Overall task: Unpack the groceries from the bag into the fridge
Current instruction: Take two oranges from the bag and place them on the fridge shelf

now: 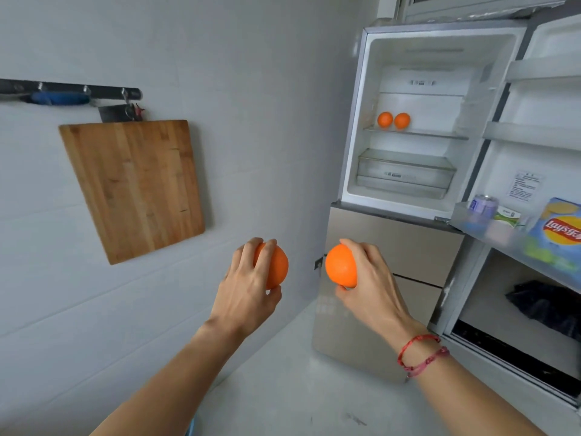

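Note:
My left hand (248,280) grips an orange (276,267), fingers curled over its top. My right hand (366,275) grips a second orange (339,265). Both are held in the air over the countertop, below and left of the open fridge (355,121). Two more oranges (393,120) sit side by side on the glass shelf (440,133) inside the fridge. The grocery bag is not in view.
The fridge door (534,105) stands open at right; its lower bin holds a can (485,204), a small carton (506,215) and a Lay's chip bag (559,231). A clear drawer (405,174) sits under the shelf. A wooden cutting board (135,184) hangs on the left wall.

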`<state>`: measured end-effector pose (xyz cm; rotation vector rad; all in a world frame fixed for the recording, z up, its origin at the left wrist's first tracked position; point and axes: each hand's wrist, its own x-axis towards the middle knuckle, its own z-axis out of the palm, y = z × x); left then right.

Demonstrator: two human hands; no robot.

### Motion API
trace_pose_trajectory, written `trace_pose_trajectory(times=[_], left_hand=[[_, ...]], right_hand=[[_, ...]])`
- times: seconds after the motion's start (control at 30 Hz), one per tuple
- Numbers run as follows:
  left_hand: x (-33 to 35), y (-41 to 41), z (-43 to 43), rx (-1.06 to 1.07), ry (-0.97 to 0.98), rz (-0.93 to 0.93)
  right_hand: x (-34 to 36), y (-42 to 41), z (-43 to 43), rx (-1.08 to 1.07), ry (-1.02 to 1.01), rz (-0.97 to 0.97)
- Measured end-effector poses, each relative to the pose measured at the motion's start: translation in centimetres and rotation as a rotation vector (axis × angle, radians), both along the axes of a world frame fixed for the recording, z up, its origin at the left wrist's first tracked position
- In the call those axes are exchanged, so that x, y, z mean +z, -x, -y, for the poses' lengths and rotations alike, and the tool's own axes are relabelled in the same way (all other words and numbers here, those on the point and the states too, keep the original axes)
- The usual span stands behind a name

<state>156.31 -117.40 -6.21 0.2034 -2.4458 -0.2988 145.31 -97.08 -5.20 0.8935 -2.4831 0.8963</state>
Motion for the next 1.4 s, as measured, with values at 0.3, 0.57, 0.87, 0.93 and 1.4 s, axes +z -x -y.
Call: trace_pose_trajectory(times=[0.3,0.57,0.87,0.93,1.4], left_hand=[[1.3,16.3,3.7,-0.174,0.004,-0.018],[0.9,27.2,3.5,-0.304,0.007,-0.008],[1.8,40.2,1.5,-0.363,0.02,-0.047],[2.3,43.6,0.8,-0.366,0.016,-0.046],[6.3,63.2,-2.1,-0.402,-0.01,-0.124]], right_hand=[[1.6,12.0,2.6,-0.156,-0.012,-0.03],[1.5,20.8,2.0,-0.262,0.007,-0.022],[1.8,32.9,0.2,-0.327,0.045,-0.06],[2.2,36.2,-0.6,-0.33,0.076,-0.06],[6.3,54.2,-3.5,-0.376,0.053,-0.173]])
